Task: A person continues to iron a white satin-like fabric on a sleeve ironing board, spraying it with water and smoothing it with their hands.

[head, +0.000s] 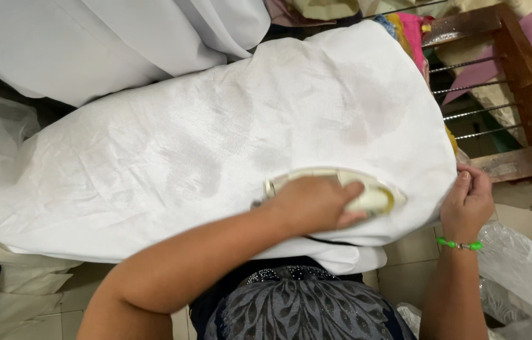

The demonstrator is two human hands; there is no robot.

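Left hand (316, 204) is what I watch first: it comes in from the lower left and is closed over the handle of a pale, cream-coloured iron (376, 196), fingers wrapped round the top. The iron sits flat on the white cloth (215, 145), near the cloth's near edge and towards its right end, nose pointing right.

From the left, the cloth lies spread with light creases and some darker, damp-looking patches (366, 107) further along. A heap of other white fabric (89, 44) rests beyond it.

My worries, as I judge them:
- If the iron sits too long in one place, the cloth under it could scorch or yellow.
- The iron is close to where the cloth falls away at the right end; a stroke pushed too far could tip it off.
- The right hand (467, 204), wearing a green bracelet (459, 244), is closed on the cloth's right edge, just beside the iron's nose. A quick push to the right could bring hot metal against those fingers.
- Too hard a pull from that hand could drag a fold under the iron and press it in.

Beyond the right hand stand a wooden frame (530, 82) and, lower down, clear plastic sheeting (524, 271).
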